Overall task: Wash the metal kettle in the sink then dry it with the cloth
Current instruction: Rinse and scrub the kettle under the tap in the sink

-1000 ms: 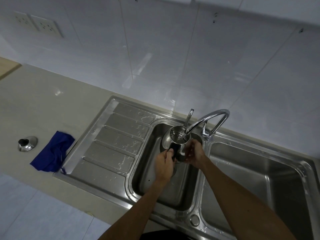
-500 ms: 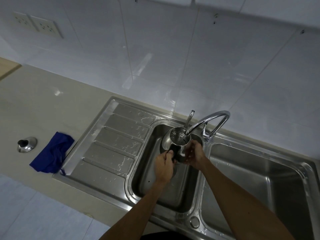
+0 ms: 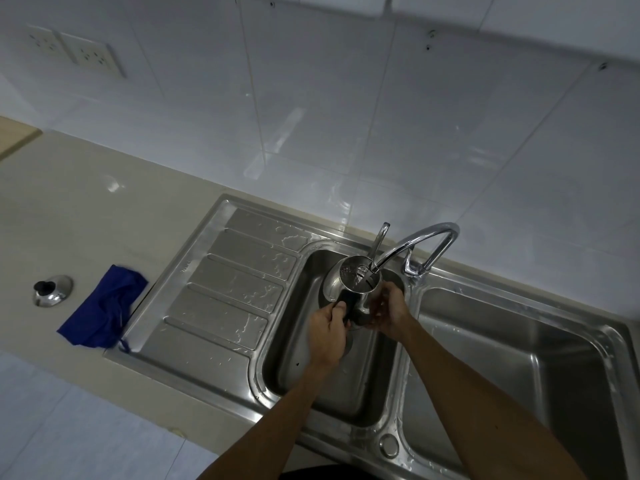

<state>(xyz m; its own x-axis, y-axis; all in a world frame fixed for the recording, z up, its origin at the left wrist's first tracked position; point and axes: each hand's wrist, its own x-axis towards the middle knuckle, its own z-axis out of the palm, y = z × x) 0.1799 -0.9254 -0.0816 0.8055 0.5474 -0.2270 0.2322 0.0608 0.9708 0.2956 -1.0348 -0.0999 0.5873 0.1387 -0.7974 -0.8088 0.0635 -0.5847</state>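
Note:
The lidless metal kettle [image 3: 341, 282] is held upright over the left basin of the steel sink [image 3: 287, 344], its open mouth right under the tap spout [image 3: 415, 242]. Water shows inside it. My left hand [image 3: 327, 336] grips the kettle's black handle on the near side. My right hand [image 3: 389, 311] holds the kettle's right side and underside. The blue cloth [image 3: 104, 306] lies crumpled on the counter, left of the draining board. The kettle's metal lid [image 3: 52, 289] with a black knob sits further left.
A wet ribbed draining board [image 3: 221, 289] lies between the cloth and the left basin. A second basin [image 3: 519, 375] is on the right. Tiled wall stands behind, with two sockets [image 3: 74, 51] at upper left. Beige counter [image 3: 69, 209] stretches left.
The kettle and both hands stay almost where they were under the tap; the view has only shifted slightly.

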